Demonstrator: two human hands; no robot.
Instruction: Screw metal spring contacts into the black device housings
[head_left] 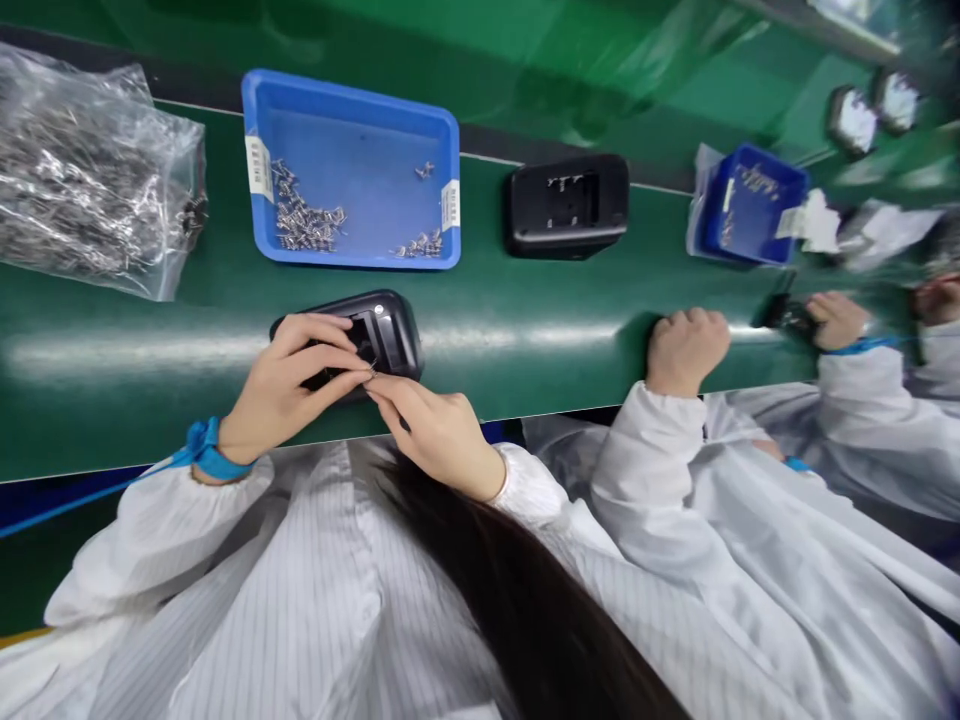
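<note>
A black plastic housing (405, 335) with a recessed compartment lies on the green bench in front of me. My left hand (289, 385) rests on its left part, fingers bent over the recess, the thumb reaching to my right fingertips. A tiny shiny metal contact piece (373, 369) shows between the fingertips of both hands. My right hand (442, 435) comes in from the lower right, thumb and index finger pinched at that piece. The fingers partly cover the compartment, so its inside is largely hidden.
Beyond the housing stands a blue tray (360, 165) with small metal pieces in its corners. To its left lies a clear bag (90, 180) full of metal parts. A second black housing (568, 207) sits at right. Farther right are a co-worker's fist (688, 350) and another blue tray (757, 205).
</note>
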